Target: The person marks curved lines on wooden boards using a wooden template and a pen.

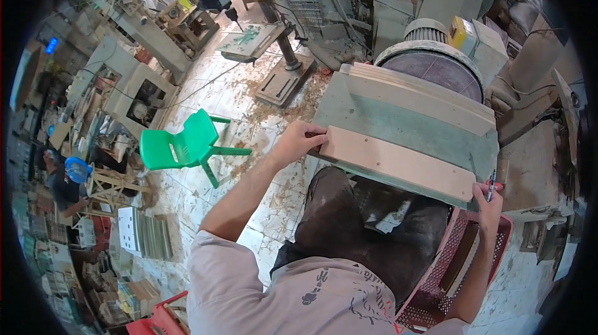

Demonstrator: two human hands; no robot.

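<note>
A long flat wooden board (398, 162) with several small dark holes lies along the near edge of a green machine table (411, 124). My left hand (301, 142) pinches the board's left end between thumb and fingers. At the right end, my right hand (488, 203) has its thumb and fingers around a pen (491, 184), which points up, and touches the board's corner. Several similar boards (423, 97) lie stacked at the table's far side, in front of a large round sanding disc (433, 68).
A green plastic chair (184, 143) stands at left on the dusty tiled floor. Behind it is a drill press (283, 42). A red perforated crate (430, 279) sits by my right leg, with wood inside. Another person (62, 182) is at the far left, near stacked panels (146, 233).
</note>
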